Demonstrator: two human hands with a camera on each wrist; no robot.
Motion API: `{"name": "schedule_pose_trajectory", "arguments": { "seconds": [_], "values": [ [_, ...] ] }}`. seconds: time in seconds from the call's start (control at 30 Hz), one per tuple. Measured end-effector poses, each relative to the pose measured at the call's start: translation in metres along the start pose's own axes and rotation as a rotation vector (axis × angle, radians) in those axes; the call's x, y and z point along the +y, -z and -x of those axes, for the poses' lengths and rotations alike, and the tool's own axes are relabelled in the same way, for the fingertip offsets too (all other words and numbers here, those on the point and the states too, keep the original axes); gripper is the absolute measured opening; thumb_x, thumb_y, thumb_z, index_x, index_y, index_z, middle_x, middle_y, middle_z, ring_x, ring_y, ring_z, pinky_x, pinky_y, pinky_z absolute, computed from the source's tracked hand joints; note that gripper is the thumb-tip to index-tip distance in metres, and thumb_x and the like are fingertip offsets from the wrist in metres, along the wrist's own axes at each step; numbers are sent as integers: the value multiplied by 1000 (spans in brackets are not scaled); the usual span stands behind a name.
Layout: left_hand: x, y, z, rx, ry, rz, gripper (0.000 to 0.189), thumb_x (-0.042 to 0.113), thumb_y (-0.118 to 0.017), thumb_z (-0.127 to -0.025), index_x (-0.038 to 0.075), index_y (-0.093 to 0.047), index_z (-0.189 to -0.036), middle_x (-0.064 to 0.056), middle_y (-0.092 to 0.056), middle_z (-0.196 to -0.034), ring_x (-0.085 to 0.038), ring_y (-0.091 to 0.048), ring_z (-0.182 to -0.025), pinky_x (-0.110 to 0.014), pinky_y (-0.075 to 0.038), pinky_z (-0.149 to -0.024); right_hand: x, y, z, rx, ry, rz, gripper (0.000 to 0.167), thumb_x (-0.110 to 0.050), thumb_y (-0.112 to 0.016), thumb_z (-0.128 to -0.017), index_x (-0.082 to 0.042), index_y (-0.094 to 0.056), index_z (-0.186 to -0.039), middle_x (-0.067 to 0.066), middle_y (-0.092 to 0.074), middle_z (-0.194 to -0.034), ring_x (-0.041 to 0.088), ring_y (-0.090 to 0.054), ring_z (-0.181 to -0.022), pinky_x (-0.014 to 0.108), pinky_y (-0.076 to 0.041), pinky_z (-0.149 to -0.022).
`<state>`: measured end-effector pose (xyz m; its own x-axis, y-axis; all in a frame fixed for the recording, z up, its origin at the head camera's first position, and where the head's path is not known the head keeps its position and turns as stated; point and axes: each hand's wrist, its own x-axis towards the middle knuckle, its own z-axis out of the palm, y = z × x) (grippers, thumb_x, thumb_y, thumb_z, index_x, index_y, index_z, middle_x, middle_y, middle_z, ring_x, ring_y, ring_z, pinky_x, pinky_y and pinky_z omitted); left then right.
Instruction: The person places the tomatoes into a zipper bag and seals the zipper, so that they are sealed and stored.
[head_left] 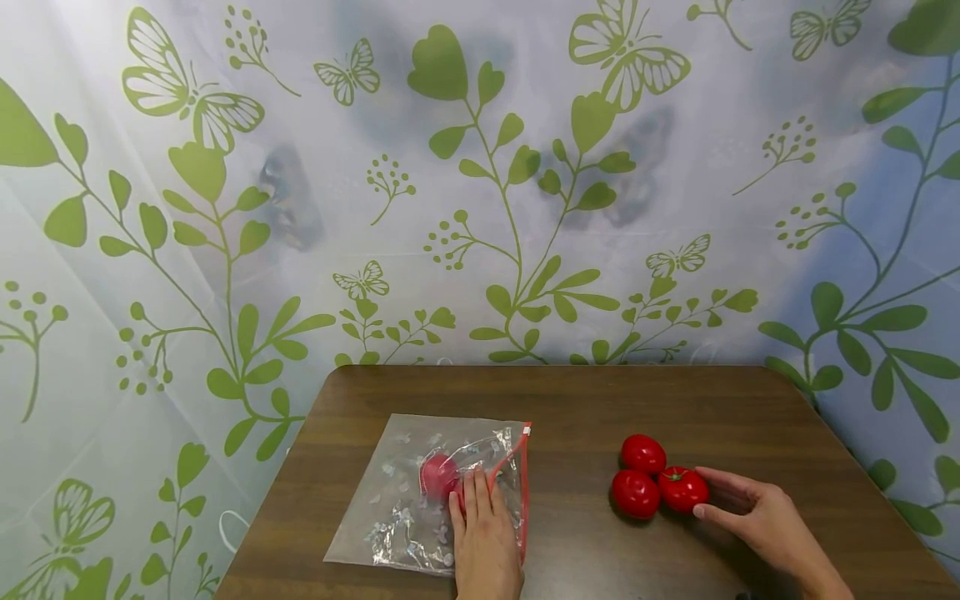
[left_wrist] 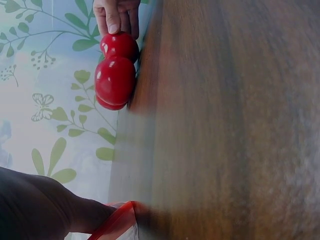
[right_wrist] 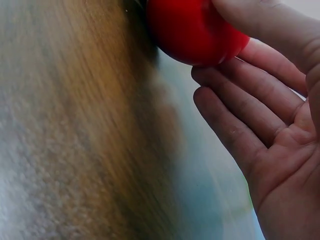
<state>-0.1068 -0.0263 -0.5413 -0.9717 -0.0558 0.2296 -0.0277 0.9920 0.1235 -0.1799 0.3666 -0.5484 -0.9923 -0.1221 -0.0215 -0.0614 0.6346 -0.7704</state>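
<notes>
A clear zip bag (head_left: 382, 508) with a red zip edge lies flat at the left of the table, a round red thing (head_left: 437, 477) showing through its plastic. My left hand (head_left: 486, 533) rests on the bag beside its red edge, fingers stretched over the plastic, with a bit of red at the fingertips. On the right, my right hand (head_left: 772, 521) pinches a red tomato (head_left: 681, 492) with a green stem top between thumb and fingers. Two more glossy red tomatoes, one behind (head_left: 643, 455) and one in front (head_left: 635, 494), sit close against its left side.
The dark wooden table (head_left: 577, 400) has rounded far corners. Behind it hangs a pale curtain (head_left: 360, 208) printed with green leaves and butterflies. Bare wood lies between the bag and the tomatoes.
</notes>
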Motion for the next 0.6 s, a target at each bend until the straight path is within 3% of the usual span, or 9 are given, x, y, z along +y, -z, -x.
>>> {"name": "schedule_pose_trajectory", "arguments": {
  "seconds": [0.6],
  "values": [
    [0,1,0,1,-4,11,102,11,-101,-57,-4,-60,-149,-29,-47,-166,-45,-43,-157,-65,-31,-131,-12,15,12,35,-36,65,69,-39,-90,-92,-1,-69,-145,27,-71,-142,-16,-66,-102,16,-62,-79]
  ]
}}
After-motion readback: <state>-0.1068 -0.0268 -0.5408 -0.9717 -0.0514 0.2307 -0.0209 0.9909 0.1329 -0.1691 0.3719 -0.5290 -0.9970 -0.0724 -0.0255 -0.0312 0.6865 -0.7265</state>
